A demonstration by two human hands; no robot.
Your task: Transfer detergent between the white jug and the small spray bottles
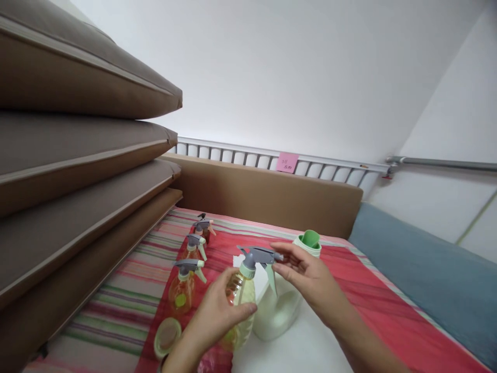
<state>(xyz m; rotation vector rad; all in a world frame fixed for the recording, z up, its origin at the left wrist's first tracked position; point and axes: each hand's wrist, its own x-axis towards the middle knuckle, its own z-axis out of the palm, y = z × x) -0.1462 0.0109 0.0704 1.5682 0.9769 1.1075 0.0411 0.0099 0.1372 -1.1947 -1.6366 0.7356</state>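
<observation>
"Where was the spray bottle point(245, 305)?"

"At the left edge of the white sheet point(303, 347), slightly tilted. I couldn't tell whether it stood or hung."

"And the hands?"

"The left hand point(215, 308) was wrapped around the body below the collar point(247, 271). The right hand point(306, 274) had thumb and forefinger set narrowly either side of the nozzle point(278, 256); whether they pinched it, I couldn't tell."

"What made for good work there?"

"A firm left grip, I judged, enough to stop the body turning without denting the plastic. The right fingertips needed to stay in line with the nozzle and clear of the trigger point(271, 280)."

"Anything close by?"

"The green-topped jug point(277, 316), just beyond, left little elbow room. Three other spray bottles point(182, 291) lined the red cloth's point(365, 280) left edge, safely apart."
</observation>
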